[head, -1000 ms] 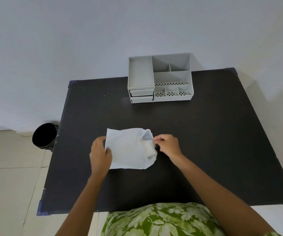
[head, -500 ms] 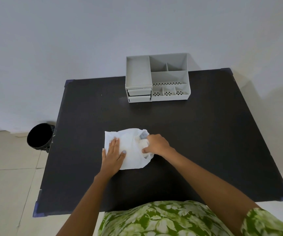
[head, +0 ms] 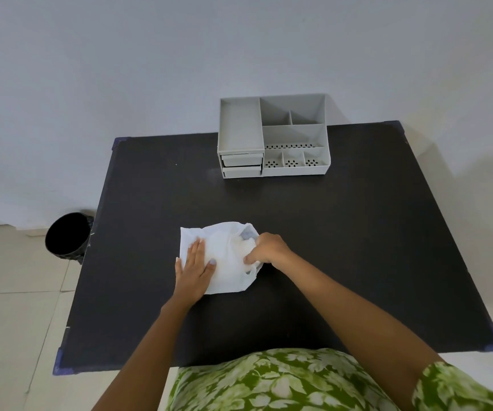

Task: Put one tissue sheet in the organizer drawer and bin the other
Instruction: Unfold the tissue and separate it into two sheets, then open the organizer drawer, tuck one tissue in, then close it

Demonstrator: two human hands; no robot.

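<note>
Midway down the black surface [head: 358,247], our left hand [head: 193,269] lies flat and open on the white tissue sheet [head: 224,262] while our right hand [head: 267,250] pinches its crumpled edge; the grey organizer [head: 273,136] stands well apart.

A black table [head: 358,232] with blue-capped corners stands with its far edge against a plain pale wall [head: 150,54], on a floor of large cream tiles [head: 11,321], all in soft, even light.
</note>
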